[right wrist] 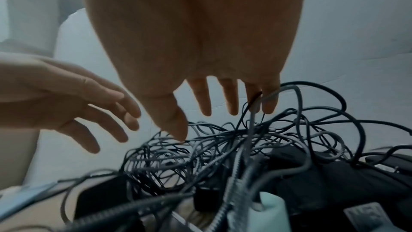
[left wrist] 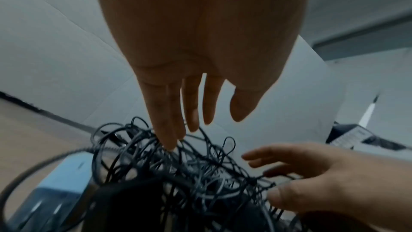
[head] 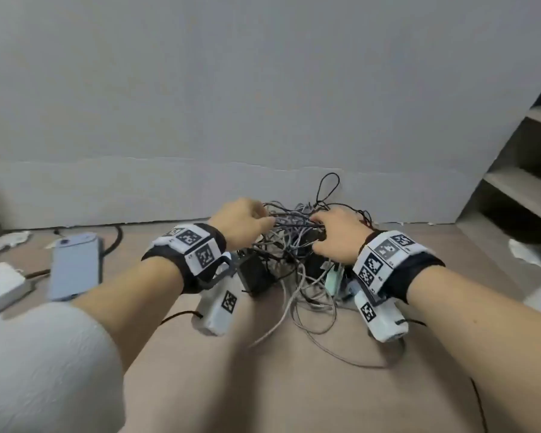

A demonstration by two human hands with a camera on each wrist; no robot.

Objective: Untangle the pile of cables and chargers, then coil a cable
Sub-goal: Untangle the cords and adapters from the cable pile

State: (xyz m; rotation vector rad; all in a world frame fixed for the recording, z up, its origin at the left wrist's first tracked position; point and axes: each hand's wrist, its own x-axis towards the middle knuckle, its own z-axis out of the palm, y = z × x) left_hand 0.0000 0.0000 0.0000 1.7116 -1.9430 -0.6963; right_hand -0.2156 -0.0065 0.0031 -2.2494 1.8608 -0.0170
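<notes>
A tangled pile of black and grey cables [head: 294, 242] lies on the floor by the wall, with a black charger [head: 253, 273] and a mint-green charger [head: 333, 278] in it. My left hand [head: 247, 223] reaches into the pile's left side. In the left wrist view its fingers [left wrist: 169, 130] are straight and their tips touch the cables [left wrist: 189, 165]. My right hand [head: 331, 235] rests on the right side of the pile. Its fingers [right wrist: 229, 98] are spread and straight, the thumb tip touches the cables [right wrist: 211, 147], and one cable runs up between two fingers.
A light-blue phone [head: 75, 267] and a white box [head: 0, 285] lie on the floor to the left. A grey wall [head: 263, 104] stands right behind the pile. Shelves [head: 519, 189] rise at the right. My knee [head: 44, 370] is at the lower left.
</notes>
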